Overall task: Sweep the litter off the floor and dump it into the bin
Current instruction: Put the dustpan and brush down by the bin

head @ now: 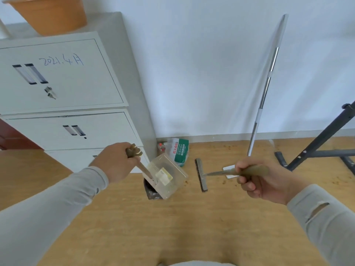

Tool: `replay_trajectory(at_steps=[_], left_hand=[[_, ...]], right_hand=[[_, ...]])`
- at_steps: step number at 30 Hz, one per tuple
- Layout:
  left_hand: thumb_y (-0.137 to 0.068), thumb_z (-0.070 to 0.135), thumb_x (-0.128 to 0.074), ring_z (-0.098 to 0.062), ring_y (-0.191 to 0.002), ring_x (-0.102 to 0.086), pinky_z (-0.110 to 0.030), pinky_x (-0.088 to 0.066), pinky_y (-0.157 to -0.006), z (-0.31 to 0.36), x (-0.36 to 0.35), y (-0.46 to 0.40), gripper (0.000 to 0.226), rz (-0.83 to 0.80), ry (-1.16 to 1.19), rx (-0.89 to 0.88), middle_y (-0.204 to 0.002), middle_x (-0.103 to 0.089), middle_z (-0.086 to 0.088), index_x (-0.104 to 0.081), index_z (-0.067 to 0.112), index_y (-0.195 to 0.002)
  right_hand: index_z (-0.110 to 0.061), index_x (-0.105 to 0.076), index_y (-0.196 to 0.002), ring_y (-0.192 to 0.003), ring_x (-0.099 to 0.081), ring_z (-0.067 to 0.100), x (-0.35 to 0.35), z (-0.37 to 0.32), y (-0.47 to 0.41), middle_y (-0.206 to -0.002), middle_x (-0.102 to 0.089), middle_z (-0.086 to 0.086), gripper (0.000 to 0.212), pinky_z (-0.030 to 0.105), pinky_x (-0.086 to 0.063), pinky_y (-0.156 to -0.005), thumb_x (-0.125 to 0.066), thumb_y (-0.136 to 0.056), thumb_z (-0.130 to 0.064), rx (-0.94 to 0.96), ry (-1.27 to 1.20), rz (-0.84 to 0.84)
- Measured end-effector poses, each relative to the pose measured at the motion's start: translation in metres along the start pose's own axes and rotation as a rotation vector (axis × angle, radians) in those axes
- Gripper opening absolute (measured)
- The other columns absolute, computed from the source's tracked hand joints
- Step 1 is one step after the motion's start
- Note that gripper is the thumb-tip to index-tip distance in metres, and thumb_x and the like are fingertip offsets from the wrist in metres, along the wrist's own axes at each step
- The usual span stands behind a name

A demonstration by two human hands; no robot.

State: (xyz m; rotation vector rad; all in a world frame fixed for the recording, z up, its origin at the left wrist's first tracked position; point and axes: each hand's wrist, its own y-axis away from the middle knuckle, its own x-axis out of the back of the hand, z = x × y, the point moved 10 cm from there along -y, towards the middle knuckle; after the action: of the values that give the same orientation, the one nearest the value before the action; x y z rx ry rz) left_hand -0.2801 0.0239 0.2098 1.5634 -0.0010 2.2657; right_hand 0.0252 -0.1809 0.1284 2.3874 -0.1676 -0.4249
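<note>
So the left hand point(115, 162) had its fingers wrapped tight round the top of the dustpan point(167, 176) handle, and the pan was tipped up right over the small dark bin point(150, 191), mouth slanting down toward it. There was a pale yellowish bit of litter point(163, 175) sitting inside the pan, not dropped yet as far as I could tell. The bin sat straight below and a touch left of the pan, near the foot of the white cabinet point(63, 89), so the left hand was clearly the closer one to it.

The right hand point(257, 179) was curled round the brush point(201, 174) handle, holding it off the floor with the handle running roughly sideways and the bristle head pointing left, just beside the pan but not touching it.

My guess: the dump was the step in hand, and it came down to tilting the pan further along its handle line so the stuff slid into the bin (a small opening, so easy to miss). A few brown crumbs point(223, 182) lay on the wooden floor point(172, 227) below the brush.
</note>
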Motion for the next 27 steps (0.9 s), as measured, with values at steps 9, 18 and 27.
replay_trajectory(at_steps=[9, 18, 27], left_hand=[[-0.090, 0.032, -0.065, -0.021, -0.070, -0.060, -0.031, -0.045, -0.061, 0.054, -0.110, -0.020, 0.016, -0.021, 0.203, 0.225, -0.077, -0.064, 0.000, -0.060, 0.020, -0.080], [-0.089, 0.037, -0.061, -0.031, -0.089, -0.065, -0.042, -0.053, -0.092, 0.031, -0.225, -0.102, 0.020, -0.106, 0.472, 0.511, -0.095, -0.069, -0.004, -0.064, 0.021, -0.100], [-0.099, 0.030, -0.055, -0.029, -0.096, -0.062, -0.033, -0.050, -0.084, 0.068, -0.317, -0.172, 0.039, -0.279, 0.622, 0.539, -0.116, -0.068, -0.005, -0.049, 0.019, -0.136]], right_hand=[[-0.010, -0.059, -0.092, -0.045, -0.043, 0.022, 0.079, -0.058, -0.047, -0.065, -0.056, 0.017, 0.026, 0.028, -0.029, -0.047, -0.039, -0.099, -0.024, 0.099, 0.167, 0.109], [-0.006, -0.061, -0.111, -0.072, -0.076, 0.030, 0.102, -0.092, -0.118, -0.084, -0.078, 0.020, 0.020, 0.037, -0.062, -0.065, -0.061, -0.094, 0.006, 0.068, 0.383, 0.209], [-0.023, -0.076, -0.081, -0.059, -0.077, 0.017, 0.129, -0.148, -0.180, -0.074, -0.077, 0.013, 0.024, 0.037, -0.060, -0.057, -0.060, -0.096, -0.031, 0.091, 0.862, 0.553]])
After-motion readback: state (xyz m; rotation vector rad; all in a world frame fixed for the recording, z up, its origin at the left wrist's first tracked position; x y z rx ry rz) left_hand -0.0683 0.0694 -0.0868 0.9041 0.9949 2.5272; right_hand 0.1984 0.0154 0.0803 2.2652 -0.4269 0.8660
